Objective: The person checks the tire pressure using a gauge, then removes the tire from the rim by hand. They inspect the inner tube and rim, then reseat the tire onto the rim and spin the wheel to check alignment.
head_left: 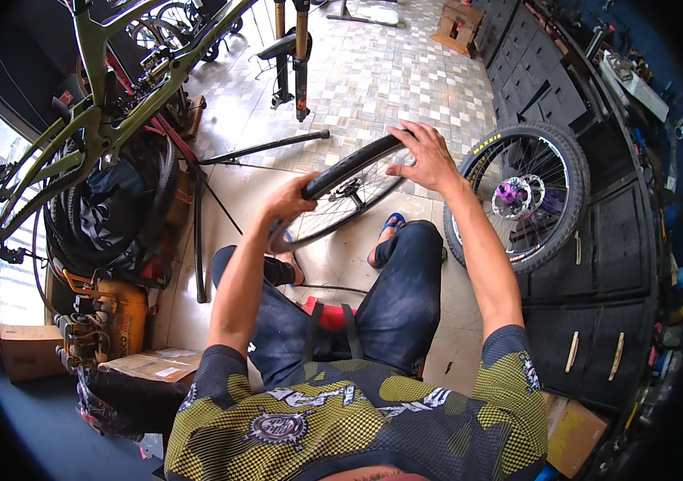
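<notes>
A bicycle wheel (354,166) with a black tyre is tilted in front of me, above the floor between my feet. Its thin spokes and dark hub (348,189) show below the tyre. My left hand (291,200) is wrapped round the tyre on the near left side. At the far right of the same wheel, my right hand (423,158) lays its fingers over the tyre, with the thumb apart on the inner side. The wheel's lower edge is partly hidden behind my left hand and forearm.
A second wheel (579,184) with a knobby tyre and purple hub leans against black cabinets (598,264) on the right. A green bike frame (157,100) hangs at the left, beside a fork (301,64). An orange compressor (126,317) stands lower left. Black tubing (200,240) crosses the floor.
</notes>
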Tool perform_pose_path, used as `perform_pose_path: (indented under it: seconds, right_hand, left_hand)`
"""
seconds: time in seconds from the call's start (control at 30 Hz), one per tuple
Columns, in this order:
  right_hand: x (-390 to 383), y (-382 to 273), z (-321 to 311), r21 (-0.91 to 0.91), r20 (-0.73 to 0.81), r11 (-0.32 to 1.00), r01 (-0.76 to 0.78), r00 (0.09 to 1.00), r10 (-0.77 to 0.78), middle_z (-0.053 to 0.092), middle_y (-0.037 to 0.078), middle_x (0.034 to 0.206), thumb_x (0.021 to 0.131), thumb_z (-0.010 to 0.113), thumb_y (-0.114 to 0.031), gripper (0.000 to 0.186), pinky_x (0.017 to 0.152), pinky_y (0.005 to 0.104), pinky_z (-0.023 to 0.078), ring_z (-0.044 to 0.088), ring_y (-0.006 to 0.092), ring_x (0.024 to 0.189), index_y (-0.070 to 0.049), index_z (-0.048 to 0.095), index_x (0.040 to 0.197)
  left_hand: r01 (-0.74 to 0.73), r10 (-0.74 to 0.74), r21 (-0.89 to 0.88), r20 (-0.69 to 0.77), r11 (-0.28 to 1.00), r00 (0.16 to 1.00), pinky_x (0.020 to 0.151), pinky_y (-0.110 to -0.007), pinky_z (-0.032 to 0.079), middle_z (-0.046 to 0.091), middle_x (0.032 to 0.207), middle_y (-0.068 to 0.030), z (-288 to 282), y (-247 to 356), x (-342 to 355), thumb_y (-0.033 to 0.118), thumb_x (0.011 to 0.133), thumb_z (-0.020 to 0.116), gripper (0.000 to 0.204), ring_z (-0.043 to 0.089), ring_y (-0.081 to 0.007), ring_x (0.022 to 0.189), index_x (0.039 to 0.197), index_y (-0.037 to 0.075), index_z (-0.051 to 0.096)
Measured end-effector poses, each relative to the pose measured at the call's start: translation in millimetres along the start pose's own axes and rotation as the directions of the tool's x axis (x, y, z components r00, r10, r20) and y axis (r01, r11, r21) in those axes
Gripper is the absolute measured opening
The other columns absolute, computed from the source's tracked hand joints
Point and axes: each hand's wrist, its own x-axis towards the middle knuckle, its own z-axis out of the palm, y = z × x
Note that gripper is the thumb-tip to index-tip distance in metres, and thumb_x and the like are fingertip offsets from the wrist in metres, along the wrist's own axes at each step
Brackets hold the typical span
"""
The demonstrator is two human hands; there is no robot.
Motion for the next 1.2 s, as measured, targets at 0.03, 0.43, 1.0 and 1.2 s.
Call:
perform_pose_path:
  seconds: [0.03,0.43,1.0,1.2]
  right_hand:
    - [-3.5,6.7,5.9,-0.006,0.016,1.000,-0.022,1.000,0.022,0.052,0.013,0.159,0.087,0.072,-0.074,0.084,0.124,0.0520,0.033,0.042,0.0380,0.150,-0.024,0.060,0.153]
    - [1.9,-40.2,10.2,0.217,-0.041,0.964,-0.155,0.985,0.168,0.078,0.020,0.109,0.095,0.073,-0.059,0.057,0.093,0.0491,0.056,0.072,0.0409,0.105,-0.007,0.076,0.119]
    - [21.3,-92.4,25.2,0.347,0.182,0.935,-0.067,0.983,0.003,0.076,0.021,0.109,0.099,0.070,-0.055,0.055,0.094,0.0502,0.055,0.070,0.0431,0.107,-0.006,0.073,0.122]
    - [19.2,-107.2,30.1,0.238,0.134,0.961,-0.143,0.985,0.113,0.076,0.019,0.105,0.097,0.071,-0.055,0.053,0.093,0.0510,0.053,0.071,0.0412,0.105,-0.005,0.074,0.116]
  left_hand:
    - [0.121,-0.126,0.083,0.059,0.989,0.990,0.083,-0.035,0.053,0.069,0.099,-0.0073,-13.7,19.1,7.8,0.011,0.081,0.075,0.067,0.063,-0.0211,0.089,0.146,0.011,0.062]
    - [0.013,0.189,0.490,-0.361,0.872,0.913,0.104,-0.050,0.042,0.071,0.121,-0.0150,-23.2,61.8,16.6,0.055,0.100,0.068,0.054,0.064,-0.0358,0.120,0.127,0.007,0.069]
    - [0.085,0.269,0.592,-0.484,0.801,0.833,0.095,-0.047,0.045,0.072,0.114,-0.0108,27.9,79.8,-12.4,0.046,0.100,0.071,0.045,0.066,-0.0316,0.112,0.124,0.008,0.068]
    - [0.092,0.323,0.610,-0.534,0.787,0.781,0.097,-0.048,0.045,0.071,0.113,-0.0144,30.9,69.8,-12.1,0.047,0.099,0.072,0.050,0.065,-0.0342,0.111,0.123,0.003,0.067]
